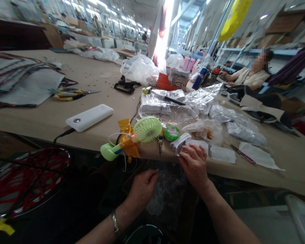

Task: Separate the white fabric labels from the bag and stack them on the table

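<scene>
My left hand (pixel 143 186) hangs in front of the table edge, thumb and fingers pressed together; whatever they may pinch is too small to make out. On the table edge, my right hand (pixel 196 167) lies with fingers stretched over a stack of white paper labels (pixel 199 145), touching it. Just left of those fingers, a fanned bundle of white labels (pixel 179 142) leans on the table. More labels (pixel 222 154) lie flat to the right. A round green tub (pixel 172 133) with white contents sits behind, beside a small pointed tool (pixel 160 145) at the edge.
A green fan (pixel 147 128) is taped to the edge, with a white power bank (pixel 90 117) to its left. A hammer (pixel 165 97) lies on plastic-wrapped bundles. Pliers (pixel 68 94) and tweezers (pixel 242 154) lie farther out. Another person (pixel 251 74) sits at the right.
</scene>
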Tool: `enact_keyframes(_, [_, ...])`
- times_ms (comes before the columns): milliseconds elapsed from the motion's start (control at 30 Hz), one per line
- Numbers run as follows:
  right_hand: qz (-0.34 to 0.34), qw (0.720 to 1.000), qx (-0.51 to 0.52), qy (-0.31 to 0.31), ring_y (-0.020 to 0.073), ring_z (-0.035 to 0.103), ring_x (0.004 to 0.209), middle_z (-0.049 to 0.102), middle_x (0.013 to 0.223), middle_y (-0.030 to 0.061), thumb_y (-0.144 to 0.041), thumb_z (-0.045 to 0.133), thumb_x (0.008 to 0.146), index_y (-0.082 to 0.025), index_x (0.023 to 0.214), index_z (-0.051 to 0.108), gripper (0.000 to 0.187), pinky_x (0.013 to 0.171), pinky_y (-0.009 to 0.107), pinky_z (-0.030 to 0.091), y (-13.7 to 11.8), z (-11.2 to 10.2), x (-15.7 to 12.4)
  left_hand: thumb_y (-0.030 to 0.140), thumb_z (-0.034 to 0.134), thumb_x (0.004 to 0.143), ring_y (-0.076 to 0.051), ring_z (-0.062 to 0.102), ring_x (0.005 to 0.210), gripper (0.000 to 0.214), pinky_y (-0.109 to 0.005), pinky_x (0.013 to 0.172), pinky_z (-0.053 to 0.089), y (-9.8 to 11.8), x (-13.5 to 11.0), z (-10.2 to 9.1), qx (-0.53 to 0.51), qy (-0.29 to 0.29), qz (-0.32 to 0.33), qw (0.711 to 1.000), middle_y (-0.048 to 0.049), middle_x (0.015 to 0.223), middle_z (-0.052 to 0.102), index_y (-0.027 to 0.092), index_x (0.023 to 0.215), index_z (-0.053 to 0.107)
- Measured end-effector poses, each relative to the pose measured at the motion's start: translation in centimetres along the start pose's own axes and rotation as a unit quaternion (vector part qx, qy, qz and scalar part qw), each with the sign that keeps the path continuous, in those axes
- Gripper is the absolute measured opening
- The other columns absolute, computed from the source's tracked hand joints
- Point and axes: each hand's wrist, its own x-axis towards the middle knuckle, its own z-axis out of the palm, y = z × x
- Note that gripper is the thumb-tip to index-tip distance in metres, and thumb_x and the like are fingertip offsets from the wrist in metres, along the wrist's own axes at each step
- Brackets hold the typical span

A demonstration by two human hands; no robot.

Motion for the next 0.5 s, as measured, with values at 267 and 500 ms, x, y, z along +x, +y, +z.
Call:
enact_keyframes(267, [-0.016, 0.994, 0.105, 0.027, 0.021, 0.054, 0.103, 0.067, 0.095, 0.0025, -0.017, 0.057, 0.081, -0.023, 0.082, 0.064, 0.01, 0.097, 0.045, 0.036, 0.2, -1.2, 0.0, 0.027, 0.056, 0.075, -0.013, 0.054, 0.062, 0.016, -0.024, 0.061, 0.041, 3.3, 0.7, 1.8, -0.201, -0.064, -0.089, 0.973, -0.0008, 0.062, 0.061, 0.015, 0.068, 0.063])
enact_keyframes(500, [-0.123, 0.97, 0.207, -0.041, 0.0207, 0.054, 0.104, 0.067, 0.095, 0.0023, -0.015, 0.054, 0.079, -0.025, 0.087, 0.062, 0.015, 0.094, 0.044, 0.041, -3.0, -3.6, -2.4, 0.032, 0.065, 0.072, -0.008, 0.055, 0.054, 0.021, -0.019, 0.051, 0.042, 6.0, 1.1, 3.0, -0.554, -0.131, -0.226, 0.791, -0.002, 0.067, 0.062, 0.012, 0.078, 0.061])
